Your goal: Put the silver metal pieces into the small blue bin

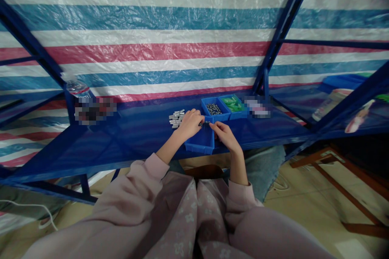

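Note:
My left hand (191, 123) is closed over the far side of a blue tray (199, 146), its fingertips pinching a small dark metallic part (206, 124). Close by on the right, my right hand (225, 134) has thumb and forefinger pressed together at the other end of that part. Whatever sits between those right fingertips is too small to name. Just left of my left hand lies a pile of short silver metal cylinders (175, 119), partly hidden by the hand. Beyond the tray stands a blue bin (223, 117) of small metal pieces (213, 109).
A second blue bin (240, 114) holds green pieces (232, 103). On the blue bench (136, 129), a plastic bottle (79, 90) stands at left. Blue frame posts (278, 36) rise before a striped sheet (167, 16). A wooden stool (343, 186) is at right.

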{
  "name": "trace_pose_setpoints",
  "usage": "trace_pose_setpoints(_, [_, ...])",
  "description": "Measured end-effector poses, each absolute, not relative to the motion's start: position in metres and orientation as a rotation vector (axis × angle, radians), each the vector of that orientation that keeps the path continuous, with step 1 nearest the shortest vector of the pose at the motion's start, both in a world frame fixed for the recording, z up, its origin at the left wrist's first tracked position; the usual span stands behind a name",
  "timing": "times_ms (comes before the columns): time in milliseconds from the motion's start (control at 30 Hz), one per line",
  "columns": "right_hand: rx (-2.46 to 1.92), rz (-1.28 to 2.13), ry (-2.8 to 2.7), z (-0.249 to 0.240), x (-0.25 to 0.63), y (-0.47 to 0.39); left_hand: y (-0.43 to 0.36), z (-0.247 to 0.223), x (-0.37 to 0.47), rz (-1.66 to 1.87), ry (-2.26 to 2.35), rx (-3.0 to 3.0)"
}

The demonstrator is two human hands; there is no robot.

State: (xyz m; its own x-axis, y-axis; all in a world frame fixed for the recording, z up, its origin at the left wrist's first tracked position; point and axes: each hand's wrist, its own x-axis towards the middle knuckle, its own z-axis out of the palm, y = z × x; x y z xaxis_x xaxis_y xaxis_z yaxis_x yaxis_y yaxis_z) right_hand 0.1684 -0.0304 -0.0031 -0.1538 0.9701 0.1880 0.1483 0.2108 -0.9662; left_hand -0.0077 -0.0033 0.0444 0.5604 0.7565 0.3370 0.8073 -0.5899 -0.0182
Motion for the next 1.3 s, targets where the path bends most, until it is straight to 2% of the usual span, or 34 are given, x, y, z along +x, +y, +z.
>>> trace_pose_setpoints(500, [-1.126, 1.073, -1.528, -0.003, 0.168, -0.031, -0.004, 0.043, -0.005, -0.468, -1.461, -2.558])
trace_pose_setpoints(667, [-1.12, 1.08, -1.526, -0.001, 0.168, -0.031, -0.005, 0.042, -0.018, -0.841, -1.535, -2.509])
trace_pose_setpoints(967, [-1.121, 1.072, -1.531, -0.003, 0.169, -0.031, -0.014, -0.002, -0.098, -1.465, -1.982, -1.833])
trace_pose_setpoints(1300, [-1.128, 1.071, -1.527, -0.003, 0.169, -0.031, -0.027, -0.003, -0.075, -0.851, -1.798, -2.36])
